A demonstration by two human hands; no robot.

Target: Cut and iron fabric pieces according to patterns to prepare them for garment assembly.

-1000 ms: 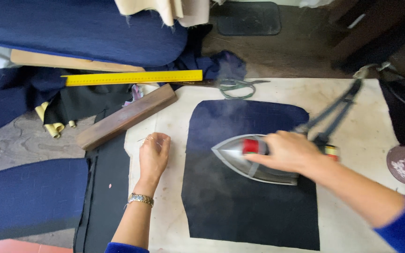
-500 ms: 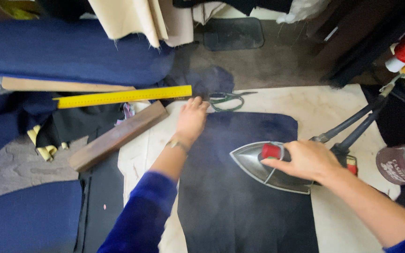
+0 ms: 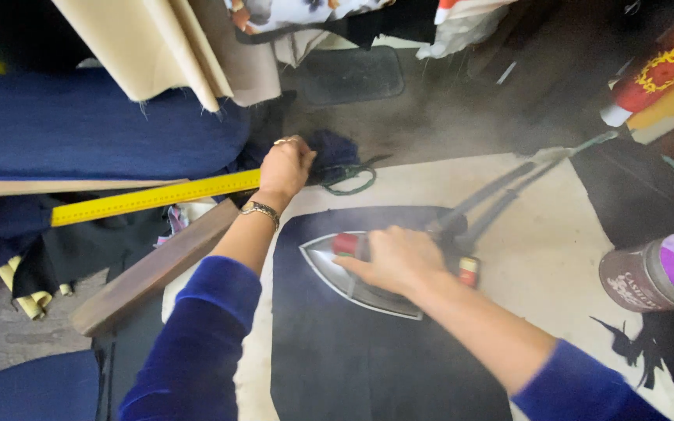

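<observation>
My right hand (image 3: 396,260) grips the red handle of a steel iron (image 3: 335,269) that rests on a dark navy fabric piece (image 3: 352,359) laid on a cream pressing cloth (image 3: 540,257). Steam drifts up behind the iron. My left hand (image 3: 284,166) reaches to the far edge of the table, fingers closed at a bunch of dark blue cloth (image 3: 337,153) beside green-handled scissors (image 3: 352,178). A bracelet sits on that wrist and a ring on one finger. The iron's dark cords (image 3: 493,199) run off to the upper right.
A yellow ruler (image 3: 150,199) and a long wooden block (image 3: 157,269) lie left of the navy piece. Folded blue fabric (image 3: 95,136) is stacked at the left. A brown jar with a purple lid (image 3: 657,277) stands at the right edge.
My left hand left the cloth beside the navy piece and stretched forward to the far edge by the scissors. The iron stayed on the navy piece, and the view tilted forward.
</observation>
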